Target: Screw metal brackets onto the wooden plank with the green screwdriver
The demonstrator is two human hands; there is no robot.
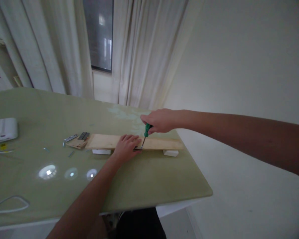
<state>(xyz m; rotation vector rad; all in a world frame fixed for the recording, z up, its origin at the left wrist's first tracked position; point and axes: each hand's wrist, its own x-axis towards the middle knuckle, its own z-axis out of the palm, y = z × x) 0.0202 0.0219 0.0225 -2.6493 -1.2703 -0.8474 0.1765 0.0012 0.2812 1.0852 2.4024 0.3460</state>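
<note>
Right hand point(159, 120) closed round green screwdriver point(146, 130), tip on small metal plate point(139, 147) at near edge of plank point(161, 143). Left hand point(126, 147) flat, pressing plank onto table point(151, 179). Probably screw-driving; next calls for upright shaft, steady downward pressure.

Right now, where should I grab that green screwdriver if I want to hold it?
Probably the thick green handle of the green-handled metal screwdriver, from above, as the right hand does: it stands nearly upright, thin tip down on the long wooden plank.
</note>
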